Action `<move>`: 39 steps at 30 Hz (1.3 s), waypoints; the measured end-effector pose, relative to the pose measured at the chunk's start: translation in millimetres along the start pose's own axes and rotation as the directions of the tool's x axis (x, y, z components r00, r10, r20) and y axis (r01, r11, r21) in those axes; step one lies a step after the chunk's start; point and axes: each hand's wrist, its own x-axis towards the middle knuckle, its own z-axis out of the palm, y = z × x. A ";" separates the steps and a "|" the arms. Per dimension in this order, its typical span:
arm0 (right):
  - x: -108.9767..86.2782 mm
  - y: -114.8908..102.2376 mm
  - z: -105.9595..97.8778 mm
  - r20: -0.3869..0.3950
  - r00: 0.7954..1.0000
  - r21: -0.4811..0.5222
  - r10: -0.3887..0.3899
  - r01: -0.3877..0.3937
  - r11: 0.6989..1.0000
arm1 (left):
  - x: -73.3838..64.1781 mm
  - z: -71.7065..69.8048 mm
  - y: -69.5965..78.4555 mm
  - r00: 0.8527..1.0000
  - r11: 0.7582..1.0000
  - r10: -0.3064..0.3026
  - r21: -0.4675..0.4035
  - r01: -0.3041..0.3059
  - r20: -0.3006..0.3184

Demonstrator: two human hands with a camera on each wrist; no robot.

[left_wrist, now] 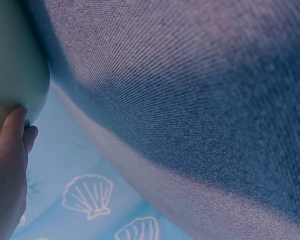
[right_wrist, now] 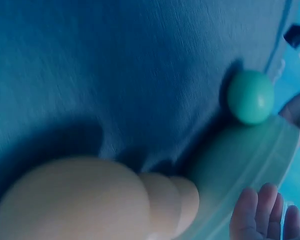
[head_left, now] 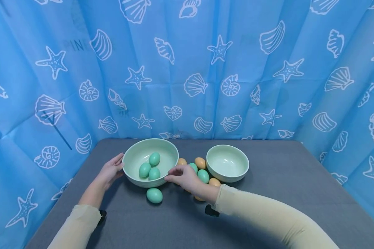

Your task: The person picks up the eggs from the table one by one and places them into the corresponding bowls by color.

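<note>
A large pale green bowl stands at the table's back left, with three green eggs inside. My left hand touches its left side; in the left wrist view the fingertips lie against the outer wall. At the opposite side, my right hand reaches over a group of eggs to the bowl's right rim. Its fingers look fairly straight and overlap the bowl in the right wrist view. A single green egg lies on the table just before the bowl.
Tan eggs and green eggs lie between the two bowls, some hidden under my right hand and forearm. A smaller pale green bowl stands to their right. The grey table ends at a blue shell-patterned curtain.
</note>
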 end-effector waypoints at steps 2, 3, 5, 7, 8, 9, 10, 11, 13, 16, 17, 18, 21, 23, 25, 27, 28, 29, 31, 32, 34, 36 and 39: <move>-2.7 2.2 2.0 0.022 1.000 -0.031 -0.011 0.011 0.999 | 0.3 -0.2 0.6 1.000 1.000 -0.009 -0.001 0.009 -0.003; -3.7 3.2 3.1 0.030 0.999 -0.045 -0.014 0.016 0.999 | 0.4 0.0 0.8 1.000 1.000 -0.014 0.000 0.014 -0.006; -5.3 5.5 5.3 0.043 0.999 -0.078 -0.023 0.027 0.997 | 0.5 -0.3 1.0 1.000 1.000 -0.020 -0.002 0.020 -0.008; -5.5 7.7 7.6 0.058 0.998 -0.102 -0.025 0.031 0.994 | 0.4 -0.2 1.1 1.000 1.000 -0.024 -0.003 0.024 -0.011; -5.5 8.5 8.5 0.065 0.998 -0.110 -0.026 0.033 0.993 | 0.3 -0.4 1.0 1.000 1.000 -0.024 -0.004 0.024 -0.013; -5.2 9.5 9.7 0.072 0.997 -0.115 -0.028 0.036 0.993 | 0.2 -0.5 0.8 1.000 1.000 -0.025 -0.004 0.025 -0.016; -4.9 10.0 10.8 0.077 0.996 -0.126 -0.033 0.043 0.991 | 0.1 -0.7 0.4 1.000 1.000 -0.021 0.000 0.021 -0.015; -4.4 10.5 11.9 0.084 0.996 -0.135 -0.042 0.053 0.989 | -0.2 -0.4 0.3 1.000 1.000 -0.017 0.006 0.017 -0.018; -4.1 11.2 14.4 0.097 0.994 -0.159 -0.044 0.059 0.985 | -0.2 -0.2 -0.2 1.000 1.000 -0.009 0.014 0.009 -0.022; -4.6 11.1 18.7 0.116 0.993 -0.185 -0.022 0.043 0.982 | 0.0 0.5 -1.2 1.000 1.000 0.003 0.022 -0.002 -0.021; -5.0 10.8 20.3 0.122 0.993 -0.191 -0.007 0.030 0.981 | -0.2 0.7 -0.9 1.000 1.000 0.002 0.020 -0.002 -0.023; -5.3 10.6 21.8 0.125 0.992 -0.196 0.009 0.016 0.980 | -0.1 0.8 -1.0 1.000 1.000 0.002 0.020 -0.002 -0.022; -5.3 10.1 25.8 0.129 0.991 -0.204 0.033 -0.007 0.979 | -0.1 0.3 -1.1 1.000 1.000 0.006 0.020 -0.006 -0.018; -4.7 9.8 28.0 0.129 0.991 -0.209 0.044 -0.016 0.978 | -0.6 0.4 -0.8 1.000 1.000 0.005 0.022 -0.005 -0.020; -3.5 10.2 30.0 0.129 0.990 -0.216 0.056 -0.027 0.976 | -0.9 0.5 -0.6 1.000 1.000 0.007 0.025 -0.006 -0.020; -1.8 10.7 32.2 0.132 0.989 -0.227 0.063 -0.031 0.973 | -0.9 0.7 -0.5 1.000 1.000 0.004 0.024 -0.004 -0.022; -1.1 11.0 33.3 0.134 0.989 -0.233 0.067 -0.034 0.972 | -1.0 0.9 -0.2 1.000 1.000 0.003 0.025 -0.002 -0.024; -0.2 11.5 34.5 0.136 0.989 -0.237 0.066 -0.032 0.971 | -0.6 1.1 -0.3 1.000 1.000 0.001 0.024 0.000 -0.025; 1.9 13.3 36.9 0.138 0.988 -0.246 0.061 -0.025 0.969 | -0.2 1.2 0.0 1.000 1.000 0.000 0.022 0.001 -0.025; 3.1 14.5 38.3 0.144 0.988 -0.243 0.060 -0.023 0.970 | 0.1 1.3 0.0 1.000 1.000 0.000 0.021 0.000 -0.026; 5.1 17.3 40.9 0.156 0.986 -0.235 0.053 -0.015 0.972 | 0.2 1.7 0.4 1.000 1.000 0.000 0.020 0.001 -0.025; 6.7 19.3 43.3 0.166 0.985 -0.229 0.057 -0.018 0.973 | 0.4 1.8 0.5 1.000 1.000 -0.002 0.017 0.002 -0.025; 8.1 20.8 46.2 0.181 0.981 -0.227 0.072 -0.029 0.973 | 0.4 1.6 0.3 1.000 1.000 -0.006 0.014 0.006 -0.026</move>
